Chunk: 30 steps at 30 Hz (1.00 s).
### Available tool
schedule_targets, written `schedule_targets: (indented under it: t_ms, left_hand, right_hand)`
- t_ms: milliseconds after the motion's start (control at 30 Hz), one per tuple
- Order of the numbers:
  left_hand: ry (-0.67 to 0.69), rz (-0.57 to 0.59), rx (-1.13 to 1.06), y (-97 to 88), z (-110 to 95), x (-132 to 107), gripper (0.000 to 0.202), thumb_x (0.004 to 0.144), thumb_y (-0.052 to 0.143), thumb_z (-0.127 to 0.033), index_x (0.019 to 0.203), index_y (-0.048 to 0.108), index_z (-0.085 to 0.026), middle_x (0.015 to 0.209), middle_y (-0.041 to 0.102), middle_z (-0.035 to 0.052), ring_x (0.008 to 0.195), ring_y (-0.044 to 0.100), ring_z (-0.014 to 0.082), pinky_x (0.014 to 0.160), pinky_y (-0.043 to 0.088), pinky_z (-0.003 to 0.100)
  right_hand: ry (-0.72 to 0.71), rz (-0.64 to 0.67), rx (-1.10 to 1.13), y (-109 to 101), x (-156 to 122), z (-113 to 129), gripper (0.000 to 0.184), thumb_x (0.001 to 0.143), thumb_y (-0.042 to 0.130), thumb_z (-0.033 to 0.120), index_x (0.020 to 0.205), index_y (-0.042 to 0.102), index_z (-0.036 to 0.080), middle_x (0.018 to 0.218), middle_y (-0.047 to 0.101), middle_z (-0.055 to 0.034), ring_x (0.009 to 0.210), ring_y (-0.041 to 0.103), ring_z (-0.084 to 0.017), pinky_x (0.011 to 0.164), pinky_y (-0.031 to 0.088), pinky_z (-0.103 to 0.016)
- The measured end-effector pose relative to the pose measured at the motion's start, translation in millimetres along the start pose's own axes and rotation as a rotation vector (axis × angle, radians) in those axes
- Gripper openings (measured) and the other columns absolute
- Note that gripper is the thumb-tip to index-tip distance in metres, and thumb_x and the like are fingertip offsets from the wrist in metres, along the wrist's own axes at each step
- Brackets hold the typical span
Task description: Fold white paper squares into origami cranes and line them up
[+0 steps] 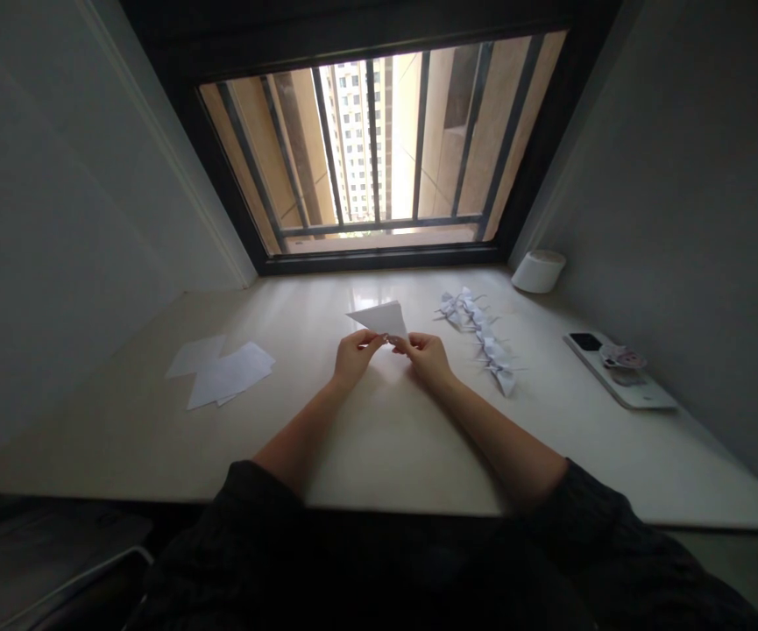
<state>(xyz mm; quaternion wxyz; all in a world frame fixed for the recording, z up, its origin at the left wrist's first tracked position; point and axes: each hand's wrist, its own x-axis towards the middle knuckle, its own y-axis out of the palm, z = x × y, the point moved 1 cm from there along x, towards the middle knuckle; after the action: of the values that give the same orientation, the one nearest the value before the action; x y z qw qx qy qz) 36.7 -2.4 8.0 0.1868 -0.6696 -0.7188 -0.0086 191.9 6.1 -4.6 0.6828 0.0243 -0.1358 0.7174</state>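
Note:
Between my two hands is a folded sheet of white paper [382, 316], roughly a triangle with one sharp tip pointing left. My left hand [355, 352] pinches its near edge, thumb and fingers pressed together. Close beside it, my right hand [426, 355] grips the near right corner, its fingertips almost touching those of the left. To the right, a row of small folded white paper figures [482, 331] with thin points runs along the tabletop. Several loose white paper sheets [230, 375] lie overlapping at the left.
The pale tabletop [392, 447] fills a window nook with walls on both sides. A white phone [641, 396] with a grip on its back lies at the right. Near the window [379, 149], which has dark bars outside, stands a white rounded object [539, 272].

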Motion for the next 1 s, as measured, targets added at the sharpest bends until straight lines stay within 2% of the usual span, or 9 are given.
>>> schedule_targets:
  t_ms: [200, 467, 667, 833, 1000]
  left_hand:
    - [-0.106, -0.136, -0.082, -4.9, -1.0, 1.7, 0.033, 0.067, 0.064, -0.048, 0.069, 0.066, -0.015, 0.067, 0.063, 0.0019, 0.065, 0.053, 0.0126, 0.061, 0.04, 0.023]
    - [-0.134, -0.326, -0.143, -14.4, -0.2, 7.4, 0.033, 0.068, 0.062, -0.048, 0.07, 0.064, -0.015, 0.069, 0.062, 0.001, 0.066, 0.052, 0.0106, 0.062, 0.039, 0.022]
    - [-0.209, -0.423, -0.185, -17.5, -1.3, 9.5, 0.035, 0.067, 0.062, -0.047, 0.079, 0.065, -0.014, 0.078, 0.066, 0.0049, 0.072, 0.056, 0.0134, 0.061, 0.039, 0.023]
    - [-0.186, -0.405, -0.198, -18.2, -0.5, 9.5, 0.029, 0.069, 0.061, -0.045, 0.074, 0.062, -0.016, 0.073, 0.064, 0.0021, 0.069, 0.055, 0.012, 0.062, 0.039, 0.022]
    - [-0.106, -0.338, -0.175, -16.0, 2.3, 8.6, 0.027, 0.071, 0.059, -0.044, 0.07, 0.058, -0.017, 0.07, 0.061, 0.0, 0.069, 0.055, 0.0115, 0.063, 0.039, 0.023]
  right_hand:
    - [-0.013, 0.01, -0.087, -1.5, 1.7, -0.8, 0.037, 0.071, 0.06, 0.053, 0.067, 0.071, 0.018, 0.064, 0.069, -0.0048, 0.061, 0.061, -0.018, 0.059, 0.042, -0.027]
    - [-0.007, 0.023, -0.106, -0.5, 3.2, -1.7, 0.036, 0.07, 0.06, 0.053, 0.068, 0.071, 0.018, 0.064, 0.07, -0.0047, 0.06, 0.061, -0.017, 0.059, 0.043, -0.027]
    - [-0.011, 0.014, -0.136, -3.3, 3.5, -0.4, 0.037, 0.07, 0.06, 0.053, 0.065, 0.071, 0.018, 0.063, 0.069, -0.0043, 0.057, 0.06, -0.017, 0.057, 0.041, -0.026]
    - [0.009, -0.037, -0.117, -5.5, 3.4, 0.0, 0.041, 0.068, 0.061, 0.056, 0.058, 0.067, 0.017, 0.057, 0.065, -0.0038, 0.053, 0.056, -0.015, 0.055, 0.039, -0.026]
    - [0.112, -0.173, 0.081, -9.7, 4.5, 0.4, 0.041, 0.064, 0.065, 0.056, 0.061, 0.066, 0.015, 0.059, 0.064, -0.0049, 0.053, 0.053, -0.014, 0.055, 0.04, -0.026]
